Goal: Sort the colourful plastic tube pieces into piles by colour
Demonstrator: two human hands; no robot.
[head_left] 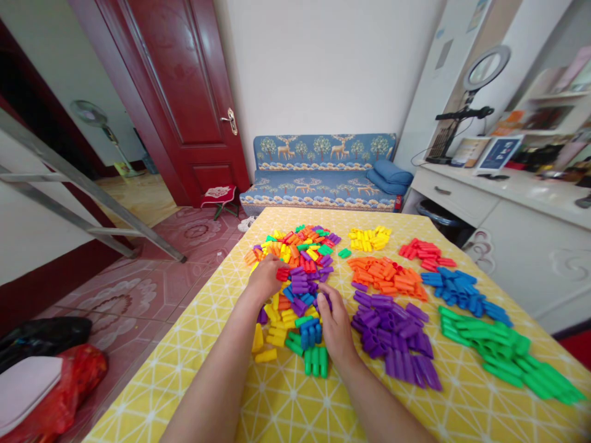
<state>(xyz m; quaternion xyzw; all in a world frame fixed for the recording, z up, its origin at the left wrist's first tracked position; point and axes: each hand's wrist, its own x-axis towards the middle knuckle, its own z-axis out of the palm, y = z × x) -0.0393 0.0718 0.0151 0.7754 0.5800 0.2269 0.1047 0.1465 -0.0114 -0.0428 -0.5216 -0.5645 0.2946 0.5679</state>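
A mixed pile of short plastic tubes (300, 280) in red, orange, yellow, green, blue and purple covers the middle left of the table. Over the pile's left side, my left hand (265, 280) has its fingers closed around a red tube (282, 274). Its other fingertips are partly hidden. At the pile's right edge, my right hand (336, 323) pinches a purple tube (327, 300) between thumb and fingers. Close to that hand lie blue tubes (311, 333) and a row of green tubes (316, 362). A purple heap (392, 335) sits just right of it.
Sorted by colour, a yellow heap (369, 239), an orange heap (386, 277), a red heap (422, 252), a blue heap (462, 292) and a green heap (503, 347) lie on the yellow patterned tablecloth (194, 363). Beyond the table stands a blue sofa (318, 184).
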